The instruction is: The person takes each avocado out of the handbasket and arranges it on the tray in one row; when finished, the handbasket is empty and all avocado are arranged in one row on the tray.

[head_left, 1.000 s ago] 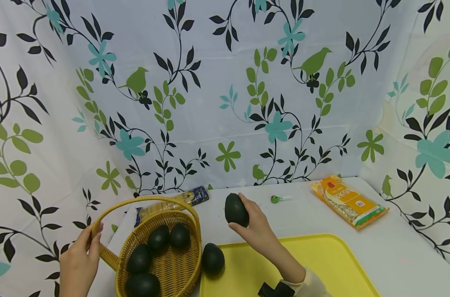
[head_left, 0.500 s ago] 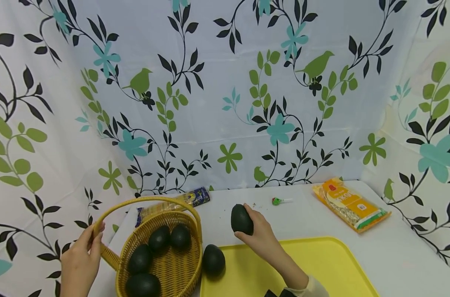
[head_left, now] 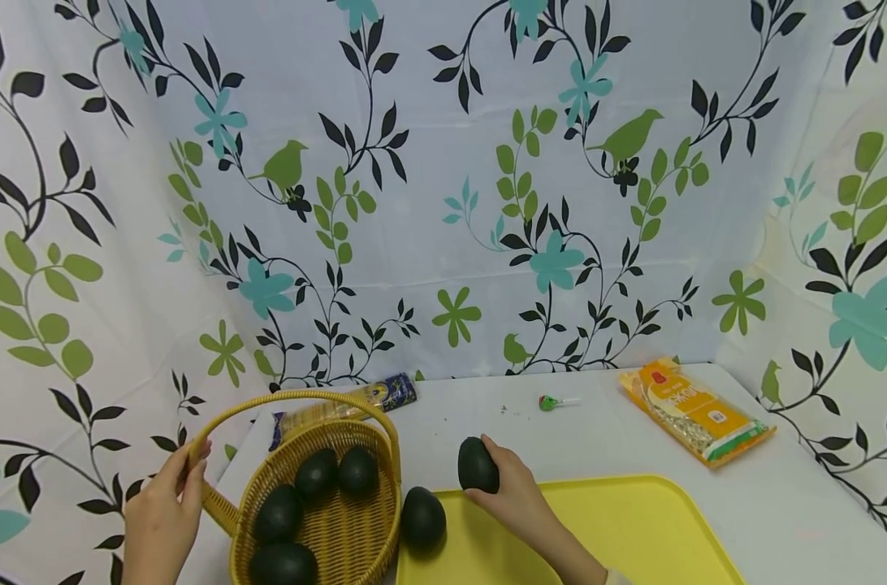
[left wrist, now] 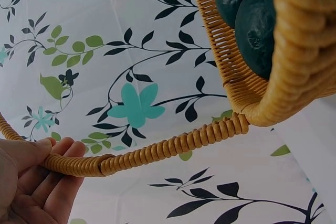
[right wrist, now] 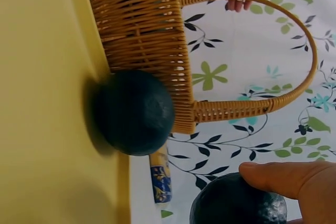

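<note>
Since a second ago the right hand [head_left: 520, 496] has come down and nearer with its avocado [head_left: 478, 465], which now hovers at the far edge of the tray [head_left: 633, 528], fingers curled round it. Left of the tray sits the basket [head_left: 326, 520], four avocados inside; the left hand [head_left: 167, 508] grips its handle [head_left: 217, 418] at the left end. A loose avocado [head_left: 423, 517] lies on the tray's left edge, touching the basket wall. Far back lie a pasta packet [head_left: 341, 405], an orange packet [head_left: 695, 410] at the right, and a lollipop [head_left: 547, 402]. Risk: set on the rim, the held avocado may roll off, or bump the loose one.
</note>
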`<state>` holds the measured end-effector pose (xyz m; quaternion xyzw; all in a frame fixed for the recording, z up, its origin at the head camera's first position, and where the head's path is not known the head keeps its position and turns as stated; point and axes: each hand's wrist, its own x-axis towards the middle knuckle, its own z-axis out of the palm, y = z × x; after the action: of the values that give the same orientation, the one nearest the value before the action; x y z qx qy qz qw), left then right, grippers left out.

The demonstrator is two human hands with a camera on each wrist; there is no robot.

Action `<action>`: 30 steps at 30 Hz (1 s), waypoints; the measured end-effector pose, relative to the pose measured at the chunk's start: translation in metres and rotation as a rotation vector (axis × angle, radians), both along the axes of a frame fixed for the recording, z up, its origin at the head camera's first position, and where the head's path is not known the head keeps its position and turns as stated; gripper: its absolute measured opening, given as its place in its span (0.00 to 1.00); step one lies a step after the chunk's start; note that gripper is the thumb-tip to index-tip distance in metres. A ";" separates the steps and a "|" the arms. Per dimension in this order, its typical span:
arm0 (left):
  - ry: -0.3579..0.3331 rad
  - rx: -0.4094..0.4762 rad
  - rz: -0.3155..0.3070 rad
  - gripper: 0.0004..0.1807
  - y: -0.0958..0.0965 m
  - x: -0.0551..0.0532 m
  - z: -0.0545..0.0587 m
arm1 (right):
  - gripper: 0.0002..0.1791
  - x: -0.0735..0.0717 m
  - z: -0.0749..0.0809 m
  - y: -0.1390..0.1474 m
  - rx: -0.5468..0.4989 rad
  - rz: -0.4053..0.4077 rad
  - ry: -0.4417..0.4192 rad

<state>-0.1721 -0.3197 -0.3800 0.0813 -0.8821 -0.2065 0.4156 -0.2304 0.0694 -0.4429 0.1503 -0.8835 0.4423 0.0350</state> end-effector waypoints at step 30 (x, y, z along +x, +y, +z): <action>-0.007 -0.003 -0.017 0.14 0.000 0.002 0.001 | 0.43 -0.002 -0.041 -0.019 0.024 0.080 -0.058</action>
<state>-0.1700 -0.3196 -0.3794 0.0737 -0.8845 -0.2085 0.4108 -0.2329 0.0502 -0.4839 0.1731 -0.8826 0.4369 -0.0099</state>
